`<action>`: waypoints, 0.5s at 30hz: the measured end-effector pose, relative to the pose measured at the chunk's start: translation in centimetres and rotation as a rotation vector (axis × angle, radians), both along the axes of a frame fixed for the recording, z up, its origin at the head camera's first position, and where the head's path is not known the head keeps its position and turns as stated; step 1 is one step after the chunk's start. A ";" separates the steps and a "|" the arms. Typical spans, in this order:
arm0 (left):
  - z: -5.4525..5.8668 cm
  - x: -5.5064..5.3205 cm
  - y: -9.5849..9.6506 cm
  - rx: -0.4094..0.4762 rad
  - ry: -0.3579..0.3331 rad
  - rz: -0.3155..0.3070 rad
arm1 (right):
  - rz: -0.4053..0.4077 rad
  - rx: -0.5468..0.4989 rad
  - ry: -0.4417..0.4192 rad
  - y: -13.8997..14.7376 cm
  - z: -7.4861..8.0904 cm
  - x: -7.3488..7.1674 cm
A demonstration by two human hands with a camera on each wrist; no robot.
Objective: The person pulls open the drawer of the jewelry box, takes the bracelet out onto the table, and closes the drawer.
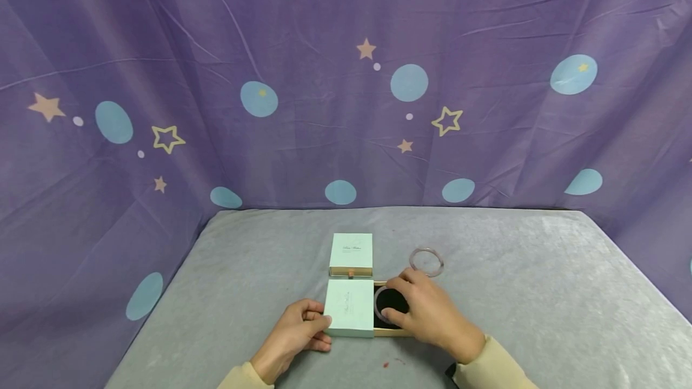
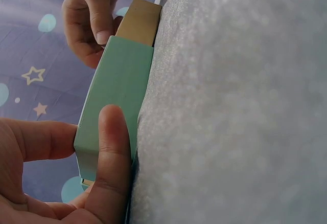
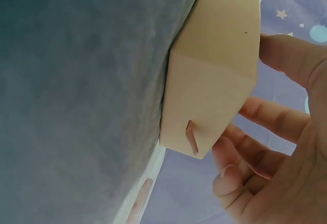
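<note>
A mint-green sliding box (image 1: 349,308) lies on the grey cloth, its tan drawer (image 3: 212,81) pulled out to the right. My left hand (image 1: 300,330) grips the sleeve's left end, the thumb lying along the near side in the left wrist view. Inside the drawer, a pale bangle (image 1: 376,302) sits on black lining. Over it, my right hand (image 1: 429,310) pinches the bangle with thumb and fingertips; the palm hides the drawer's right part. From the drawer's end sticks a small ribbon tab (image 3: 191,137).
Just behind the box stands a second mint-green box (image 1: 351,251) with a gold front edge. Another translucent bangle (image 1: 441,269) lies on the cloth behind my right hand. A purple patterned curtain (image 1: 324,137) surrounds the table (image 1: 540,293).
</note>
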State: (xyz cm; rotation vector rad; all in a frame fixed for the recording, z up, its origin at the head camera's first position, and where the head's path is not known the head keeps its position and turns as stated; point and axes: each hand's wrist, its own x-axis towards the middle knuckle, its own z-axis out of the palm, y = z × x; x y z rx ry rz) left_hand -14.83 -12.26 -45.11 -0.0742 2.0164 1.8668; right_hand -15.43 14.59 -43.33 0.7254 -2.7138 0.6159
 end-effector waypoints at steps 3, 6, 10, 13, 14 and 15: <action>-0.1 0.0 0.0 0.000 0.002 0.001 | -0.004 0.014 0.005 0.0 -0.1 0.0; -0.1 -0.1 0.0 -0.001 0.001 -0.001 | 0.001 0.025 0.014 -0.2 -0.1 0.0; -0.1 -0.1 0.0 0.001 -0.002 -0.002 | 0.007 0.044 0.039 -0.3 -0.1 0.0; -0.1 -0.1 0.0 0.001 -0.003 -0.002 | -0.001 0.075 0.059 -0.5 -0.1 0.1; -0.1 -0.1 0.0 0.001 -0.002 -0.001 | -0.004 0.088 0.066 -0.5 -0.1 0.1; -0.1 -0.1 0.0 0.000 -0.003 0.000 | -0.008 0.097 0.073 -0.6 -0.1 0.1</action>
